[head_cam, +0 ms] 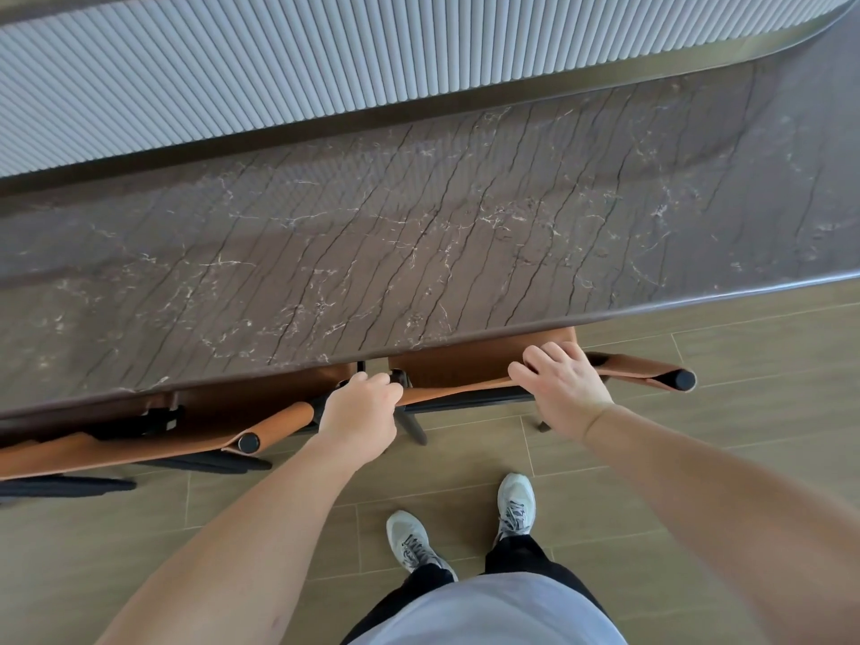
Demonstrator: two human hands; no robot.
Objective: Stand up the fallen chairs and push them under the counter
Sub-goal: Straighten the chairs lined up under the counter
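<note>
A brown leather chair (458, 372) with a black frame stands upright, its seat tucked under the dark marble counter (419, 253). My left hand (360, 407) grips the left end of the chair's backrest. My right hand (565, 388) rests over the backrest top farther right, fingers curled over the leather edge. A second chair (195, 430) of the same kind stands to the left, also partly under the counter, with its rolled backrest end (249, 442) pointing toward me.
The counter's rounded front edge (651, 307) runs across the view above the chairs. A ribbed grey panel (325, 62) lies behind it. Wood-look floor tiles (698, 458) stretch right and below. My two grey shoes (465, 523) stand just behind the chair.
</note>
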